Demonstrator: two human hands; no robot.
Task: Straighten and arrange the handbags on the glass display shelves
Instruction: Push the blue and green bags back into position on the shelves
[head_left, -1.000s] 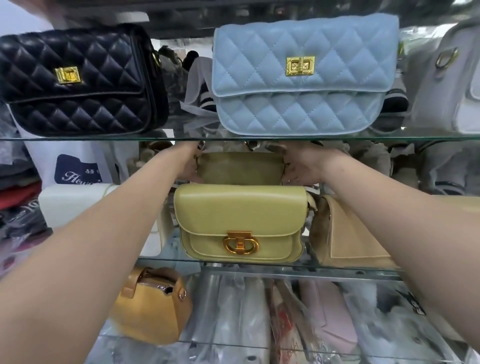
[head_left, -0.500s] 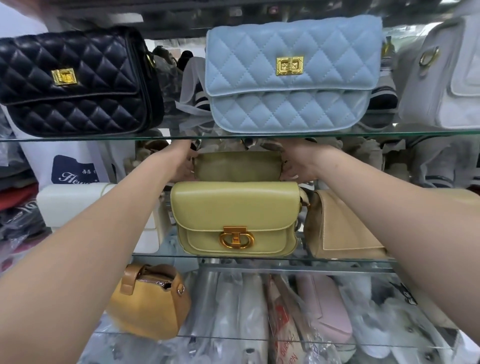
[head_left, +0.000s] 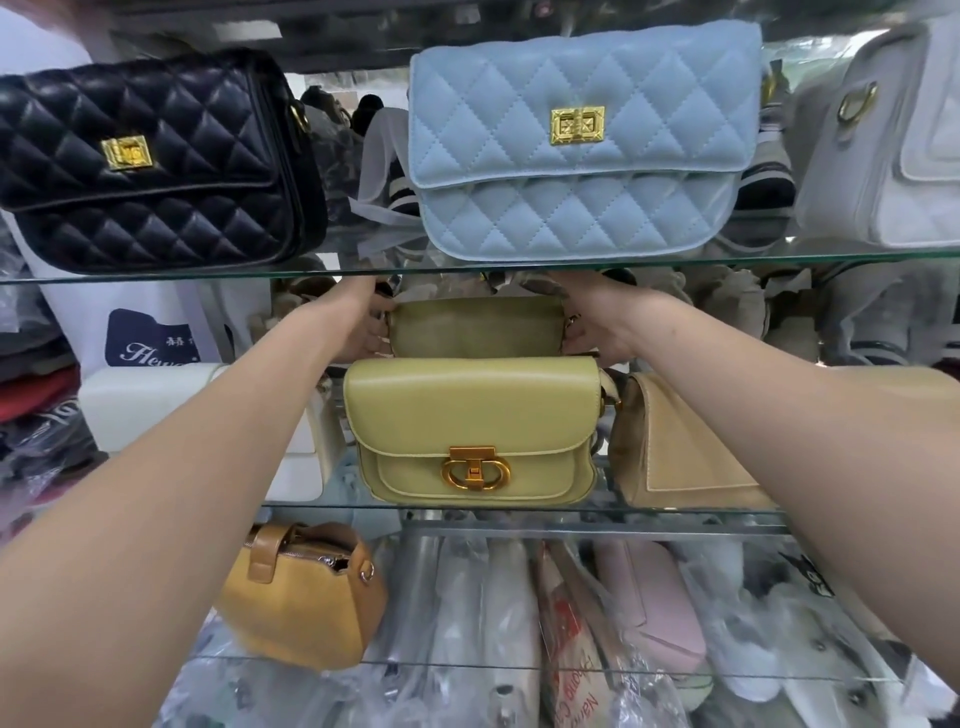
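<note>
A small olive-green bag (head_left: 475, 327) is held at the back of the middle glass shelf (head_left: 332, 504), under the upper glass shelf (head_left: 156, 278). It is gripped at both ends: the left hand (head_left: 366, 325) is closed against its left end and the right hand (head_left: 597, 327) against its right end, with the thumb laid over the top corner. Most of the fingers are hidden behind the bag, so how far they wrap round cannot be told. Both forearms are stretched forward into the gap between the two shelves.

Just in front of the held bag, a second yellow-green bag (head_left: 467, 410) with a gold ring clasp is stood upright at the shelf's front edge, so that the lower part of the held bag is covered by it. A tan bag (head_left: 675, 452) is set just beside it on the right, turned at an angle, and a white bag (head_left: 156, 410) is seen to the left, partly behind the left forearm.

On the upper shelf a black quilted bag (head_left: 156, 166) is placed at the left, a pale blue quilted bag (head_left: 582, 140) in the middle and a white bag with a gold ring (head_left: 893, 156) at the right. On the shelf below, a mustard bag (head_left: 306, 597) is tilted at the left, and a pink bag (head_left: 660, 608) is wrapped in clear plastic.
</note>
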